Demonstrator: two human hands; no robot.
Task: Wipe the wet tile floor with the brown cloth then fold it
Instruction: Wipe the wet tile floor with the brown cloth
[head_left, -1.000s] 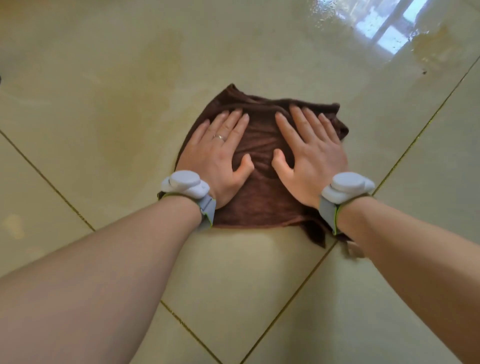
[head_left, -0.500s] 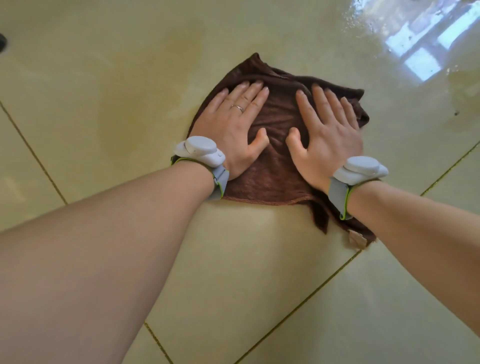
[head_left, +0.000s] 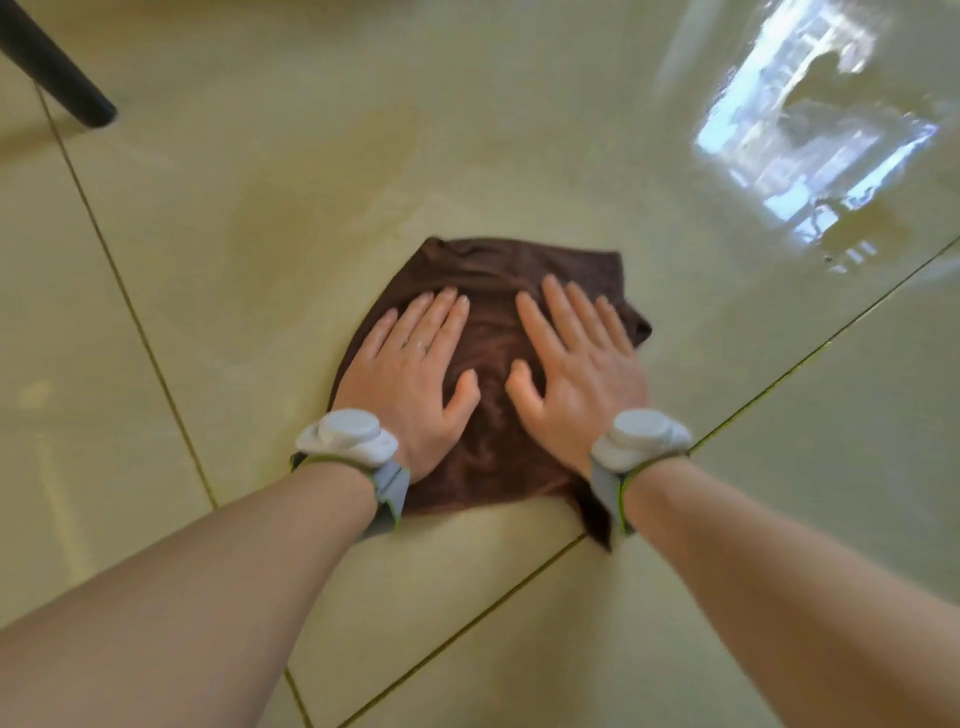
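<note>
At the centre of the frame, the left hand (head_left: 410, 384) and the right hand (head_left: 576, 379) lie flat and spread, side by side, palms pressing on the brown cloth (head_left: 493, 447), fingers straight and pinching nothing. Each wrist carries a grey band. The cloth lies bunched on the tile floor (head_left: 260, 260), one corner trailing under the right wrist across a grout line. Toward the upper right, a glossy wet patch (head_left: 831, 171) mirrors a window. A dark leg (head_left: 57, 73) stands at upper left. On slick tile, hard leaning could probably make the cloth skid or ruck up, leaving streaks.
</note>
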